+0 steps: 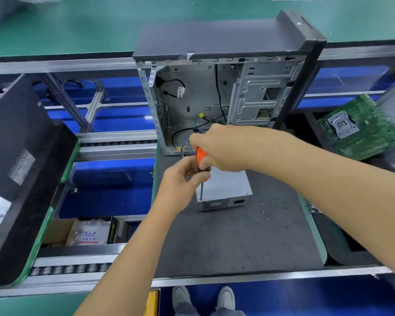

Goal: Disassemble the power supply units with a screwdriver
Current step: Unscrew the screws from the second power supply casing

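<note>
The right hand grips the screwdriver handle; left hand fingers pinch its shaft — the tip is on the power supply unit near the mat's middle.

I have one view only, worn on the head; it looks forward and steeply down over the dark work mat, close above it; my own shoes show at the bottom edge.
</note>
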### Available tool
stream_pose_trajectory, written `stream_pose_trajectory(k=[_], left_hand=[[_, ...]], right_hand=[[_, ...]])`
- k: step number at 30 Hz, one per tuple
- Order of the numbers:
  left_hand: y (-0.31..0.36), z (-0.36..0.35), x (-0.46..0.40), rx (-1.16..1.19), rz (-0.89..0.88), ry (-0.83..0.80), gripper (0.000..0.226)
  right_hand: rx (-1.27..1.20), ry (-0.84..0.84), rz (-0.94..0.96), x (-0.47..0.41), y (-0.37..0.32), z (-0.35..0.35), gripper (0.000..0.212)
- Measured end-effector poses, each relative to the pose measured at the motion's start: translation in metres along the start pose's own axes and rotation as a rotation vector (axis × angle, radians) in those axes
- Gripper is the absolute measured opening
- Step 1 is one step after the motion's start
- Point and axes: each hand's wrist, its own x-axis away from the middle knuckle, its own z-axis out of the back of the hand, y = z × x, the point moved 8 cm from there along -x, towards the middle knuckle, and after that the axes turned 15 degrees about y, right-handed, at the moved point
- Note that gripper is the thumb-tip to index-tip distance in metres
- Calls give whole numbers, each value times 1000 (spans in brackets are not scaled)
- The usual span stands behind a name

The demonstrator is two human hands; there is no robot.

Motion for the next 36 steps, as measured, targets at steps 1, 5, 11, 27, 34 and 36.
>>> stream_pose_trajectory(k=[1,5,11,27,34,36], left_hand=[[0,0,0,-10,4,37,26],[1,-5,-2,-50,-4,107,45],[2,-6,-1,-57,-35,126,38],[1,-9,9,-82,-106,97,36],[-5,-4,4,-12,-14,-29,41],[-2,-5,4,-44,-42,-46,35]], right_hand=[[-30,-11,19,0,0,-1,20],[-122,-38,34,2,2,-3,25],[84,99,-38,-7,3,-6,43],[24,110,-106,8,5,-4,40],[-189,-21,-42,5,5,-15,19],[-236,-50,0,7,1,-16,16]])
